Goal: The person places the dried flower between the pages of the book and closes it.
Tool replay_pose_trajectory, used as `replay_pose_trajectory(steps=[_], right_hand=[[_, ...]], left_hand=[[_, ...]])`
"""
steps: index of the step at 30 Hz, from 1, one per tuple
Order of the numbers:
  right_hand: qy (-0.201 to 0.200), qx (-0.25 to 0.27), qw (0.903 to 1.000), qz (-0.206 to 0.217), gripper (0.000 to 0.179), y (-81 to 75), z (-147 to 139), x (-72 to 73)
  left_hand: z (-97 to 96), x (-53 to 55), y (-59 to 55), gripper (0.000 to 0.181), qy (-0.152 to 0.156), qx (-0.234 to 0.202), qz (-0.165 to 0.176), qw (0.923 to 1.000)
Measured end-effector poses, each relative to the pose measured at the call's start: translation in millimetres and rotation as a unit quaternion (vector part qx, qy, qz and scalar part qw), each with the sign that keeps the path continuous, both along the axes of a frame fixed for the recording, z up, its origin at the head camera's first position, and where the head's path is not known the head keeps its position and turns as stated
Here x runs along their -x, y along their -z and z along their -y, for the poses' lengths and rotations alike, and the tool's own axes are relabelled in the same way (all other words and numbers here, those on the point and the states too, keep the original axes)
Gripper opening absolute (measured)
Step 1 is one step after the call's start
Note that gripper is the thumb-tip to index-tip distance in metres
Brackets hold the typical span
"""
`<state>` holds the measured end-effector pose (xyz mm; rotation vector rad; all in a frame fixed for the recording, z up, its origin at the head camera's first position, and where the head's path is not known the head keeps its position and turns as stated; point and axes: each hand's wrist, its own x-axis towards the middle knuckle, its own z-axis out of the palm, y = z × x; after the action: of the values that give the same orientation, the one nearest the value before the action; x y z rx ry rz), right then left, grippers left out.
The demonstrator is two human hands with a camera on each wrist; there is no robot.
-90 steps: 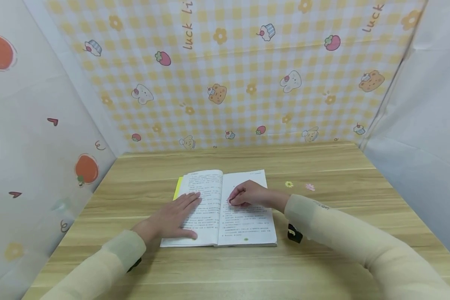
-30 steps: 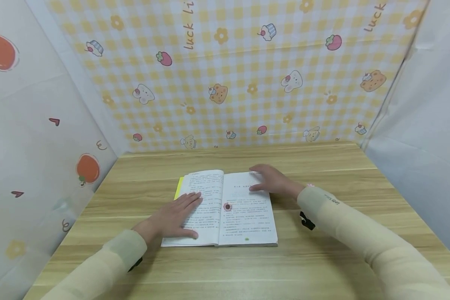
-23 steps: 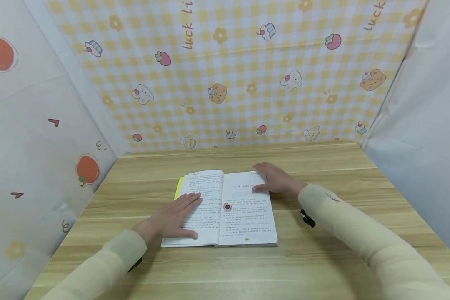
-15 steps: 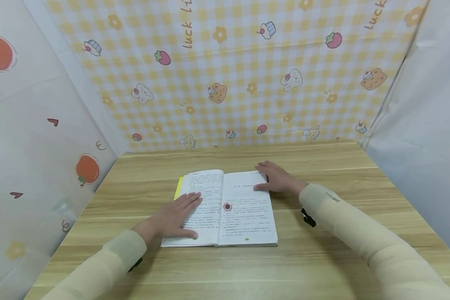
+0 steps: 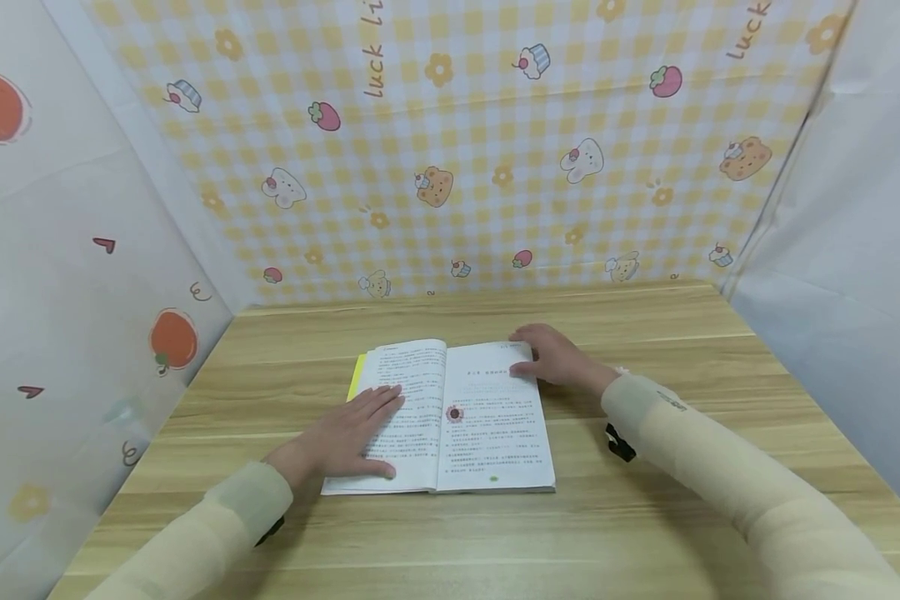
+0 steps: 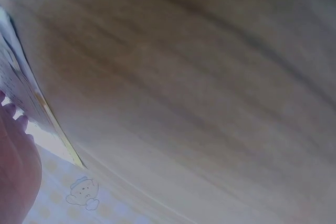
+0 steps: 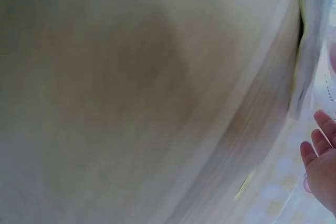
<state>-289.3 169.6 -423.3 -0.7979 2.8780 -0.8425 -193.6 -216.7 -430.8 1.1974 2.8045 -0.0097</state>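
An open book [image 5: 495, 450] lies on the table, its yellow cover edge showing at the left. My left hand [image 5: 345, 437] rests flat on the left page with fingers spread. On the right page, near the spine, lies a small pink flower [image 5: 455, 413] with a dark centre. My right hand [image 5: 558, 358] is at the upper right corner of the book, thumb over the page and fingers loosely bent along the top edge. In the right wrist view, the fingers of the right hand [image 7: 321, 150] look relaxed beside the book's edge [image 7: 304, 72].
The wooden table [image 5: 390, 542] stretches around the book. A bit of a pale pink flower [image 5: 622, 371] peeks out behind the right sleeve. A small yellow piece [image 7: 243, 186] shows on the table in the right wrist view. Patterned cloth [image 5: 480, 208] hangs behind the table.
My right hand has let go of the dark-centred flower on the right page and moved to the book's upper right corner, covering the yellow flower on the table. The left hand has stayed put.
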Motion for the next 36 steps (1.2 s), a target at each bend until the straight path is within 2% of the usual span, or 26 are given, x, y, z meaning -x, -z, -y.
replay_pose_trajectory(steps=[3, 6, 12, 17, 21, 25, 29, 33, 36], right_hand=[[0.021, 0.067, 0.9970, 0.033, 0.053, -5.3, 3.4, -8.6], [0.033, 0.132, 0.9882, 0.070, 0.050, -10.1, 6.4, -18.4], [0.016, 0.209, 0.9719, 0.108, 0.046, -8.7, 10.5, -34.7], [0.018, 0.276, 0.9459, 0.169, 0.046, -13.0, 6.8, -50.2], [0.016, 0.327, 0.9212, 0.211, 0.045, -15.3, 6.1, -58.2], [0.034, 0.355, 0.9003, 0.249, 0.043, -16.1, 5.7, -64.7], [0.047, 0.365, 0.8884, 0.275, 0.044, -16.5, 7.6, -69.9], [0.021, 0.381, 0.8831, 0.274, 0.051, -15.2, 10.3, -74.4], [-0.019, 0.400, 0.8778, 0.263, 0.059, -12.5, 14.1, -76.9]], left_hand=[[0.3, -0.3, 0.9, 0.108, 0.000, -0.002, -0.002, 1.0000], [0.7, 0.0, 2.1, 0.108, 0.000, -0.001, -0.004, 1.0000], [3.5, -1.1, 4.8, 0.108, 0.001, 0.002, -0.012, 0.9999], [2.8, 0.3, 4.8, 0.106, 0.020, -0.011, -0.033, 0.9992], [4.2, 0.7, 4.6, 0.107, 0.020, -0.014, -0.037, 0.9990], [3.6, 0.3, 2.3, 0.107, 0.020, -0.014, -0.034, 0.9991], [3.1, -0.9, -0.2, 0.107, 0.022, -0.018, -0.031, 0.9991], [3.2, -1.4, -0.3, 0.106, 0.023, -0.015, -0.033, 0.9991], [3.5, -1.4, 0.0, 0.106, 0.022, -0.015, -0.036, 0.9990]])
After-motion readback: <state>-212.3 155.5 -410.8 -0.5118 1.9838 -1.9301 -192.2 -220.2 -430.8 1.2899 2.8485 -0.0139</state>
